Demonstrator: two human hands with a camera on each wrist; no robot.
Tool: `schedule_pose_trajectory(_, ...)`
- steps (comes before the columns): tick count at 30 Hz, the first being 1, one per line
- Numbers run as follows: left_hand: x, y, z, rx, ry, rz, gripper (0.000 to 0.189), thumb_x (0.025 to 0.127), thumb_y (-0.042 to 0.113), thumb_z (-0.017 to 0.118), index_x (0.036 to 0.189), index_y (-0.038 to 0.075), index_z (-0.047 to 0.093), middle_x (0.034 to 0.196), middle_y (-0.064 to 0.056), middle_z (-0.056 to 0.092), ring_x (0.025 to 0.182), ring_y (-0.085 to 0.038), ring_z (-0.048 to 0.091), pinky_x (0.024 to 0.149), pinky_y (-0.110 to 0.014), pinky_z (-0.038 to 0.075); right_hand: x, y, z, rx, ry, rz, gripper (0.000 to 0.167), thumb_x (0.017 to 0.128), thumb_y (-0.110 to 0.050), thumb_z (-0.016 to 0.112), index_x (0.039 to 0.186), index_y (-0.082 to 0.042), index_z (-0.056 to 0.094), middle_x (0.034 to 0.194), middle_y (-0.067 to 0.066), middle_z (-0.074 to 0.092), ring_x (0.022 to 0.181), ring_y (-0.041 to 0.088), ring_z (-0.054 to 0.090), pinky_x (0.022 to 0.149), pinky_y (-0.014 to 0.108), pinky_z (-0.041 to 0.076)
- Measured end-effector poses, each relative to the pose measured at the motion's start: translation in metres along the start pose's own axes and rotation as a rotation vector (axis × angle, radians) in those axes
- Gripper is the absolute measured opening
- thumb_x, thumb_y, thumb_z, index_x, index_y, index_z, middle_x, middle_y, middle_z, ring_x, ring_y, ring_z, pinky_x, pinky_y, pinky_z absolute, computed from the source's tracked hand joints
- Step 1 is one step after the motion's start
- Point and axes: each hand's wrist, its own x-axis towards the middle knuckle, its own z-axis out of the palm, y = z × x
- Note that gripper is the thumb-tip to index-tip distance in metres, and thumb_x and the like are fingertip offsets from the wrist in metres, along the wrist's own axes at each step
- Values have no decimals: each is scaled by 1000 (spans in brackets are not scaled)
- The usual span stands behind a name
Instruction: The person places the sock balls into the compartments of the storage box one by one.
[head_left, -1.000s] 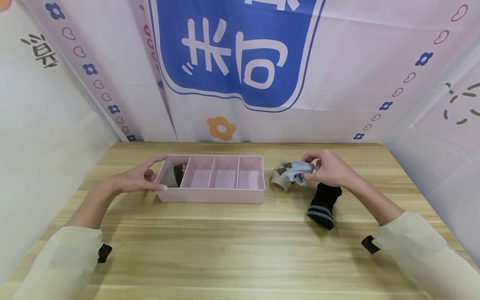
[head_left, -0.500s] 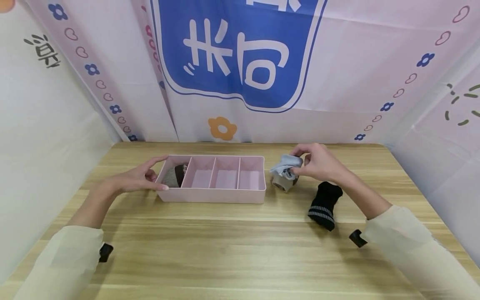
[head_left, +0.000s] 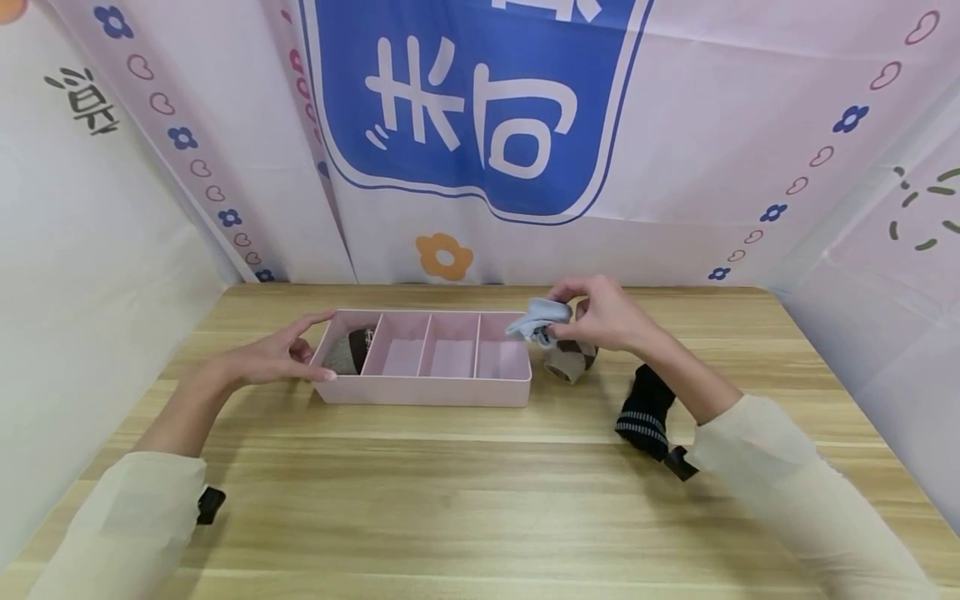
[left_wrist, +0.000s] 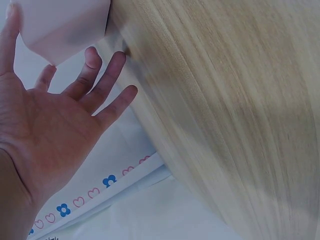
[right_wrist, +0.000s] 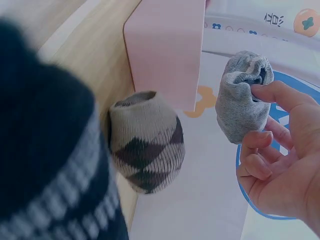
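Observation:
My left hand holds the left end of a pink box split into compartments, thumb at the front rim and index finger at the back corner. A grey sock with a dark cuff lies in its leftmost compartment. Pinched between thumb and fingers of my right hand is a rolled light blue-grey sock, held up by the box's right end. Just right of the box, partly behind that hand, is a beige sock with brown diamonds. Further right lies a black sock with grey stripes.
The wooden table stretches in front of the box. Printed cloth hangs behind the table and along both sides. A black strap piece by the right sleeve overlaps the black sock's lower end in the head view.
My right hand has carried the light blue-grey sock leftward, past the diamond-patterned sock, to the box's right end. My left hand and the box stay put.

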Motion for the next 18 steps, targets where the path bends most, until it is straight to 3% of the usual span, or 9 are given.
schedule_pose_trajectory(7, 0, 1, 0, 2, 1, -2, 102, 89, 18, 79, 165, 7, 13, 86, -5, 50, 82, -18, 47, 73, -30, 41, 10, -8, 8, 75, -23, 6, 30, 83, -2, 80, 112, 1, 72, 111, 18, 69, 64, 19, 58, 56, 24, 47)
schedule_pose_trajectory(18, 0, 1, -1, -16, -19, -10, 103, 89, 17, 78, 166, 8, 10, 83, -5, 49, 78, -17, 45, 70, -30, 40, 26, -18, 23, 113, -41, -25, 35, 82, -2, 79, 116, 3, 71, 113, 18, 69, 76, 25, 67, 63, 26, 54)
